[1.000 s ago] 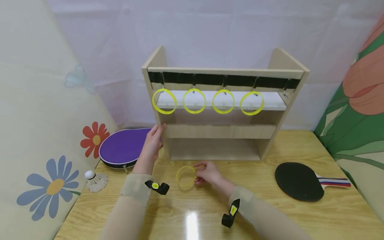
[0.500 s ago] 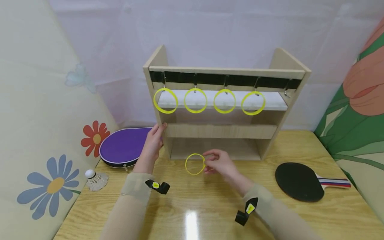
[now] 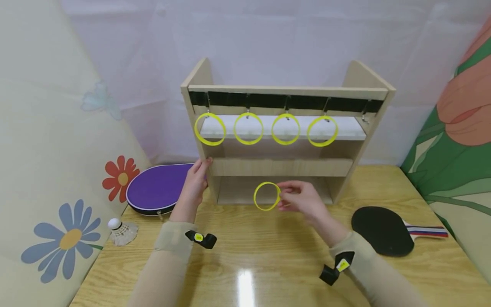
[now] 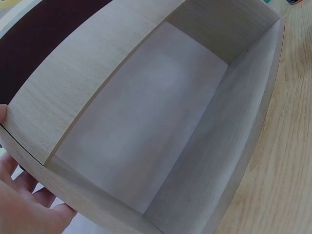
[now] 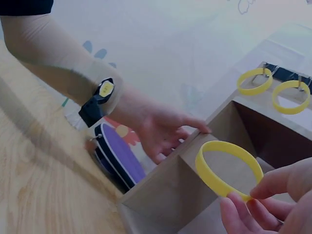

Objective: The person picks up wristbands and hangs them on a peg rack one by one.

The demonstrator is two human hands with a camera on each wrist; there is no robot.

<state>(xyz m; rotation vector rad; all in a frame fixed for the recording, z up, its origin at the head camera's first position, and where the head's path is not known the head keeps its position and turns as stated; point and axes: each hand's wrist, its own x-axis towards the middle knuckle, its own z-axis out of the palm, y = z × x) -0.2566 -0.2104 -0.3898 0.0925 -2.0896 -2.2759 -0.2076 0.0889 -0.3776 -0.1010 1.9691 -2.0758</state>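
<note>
My right hand [image 3: 303, 199] pinches a yellow wristband [image 3: 255, 199] by its right edge, between thumb and fingers. The band is in the air in front of the lowest compartment of a small wooden shelf unit [image 3: 281, 167]. My left hand [image 3: 194, 182] grips the unit's left side panel. In the left wrist view its thumb lies at the front edge, and the other fingers [image 4: 36, 187] are around the outer side. Several matching yellow wristbands [image 3: 212, 144] hang from hooks on a black strip [image 3: 268, 100]. The rightmost hook [image 3: 365, 118] carries none.
A purple paddle case [image 3: 161, 187] lies left of the shelf, partly behind my left hand. Nearer on the left is a shuttlecock [image 3: 122, 232]. A black table tennis paddle [image 3: 381, 230] lies on the wooden table [image 3: 230, 273] at the right.
My right hand has lifted the yellow wristband from the table and carried it up and to the right. The left hand keeps its grip on the side panel.
</note>
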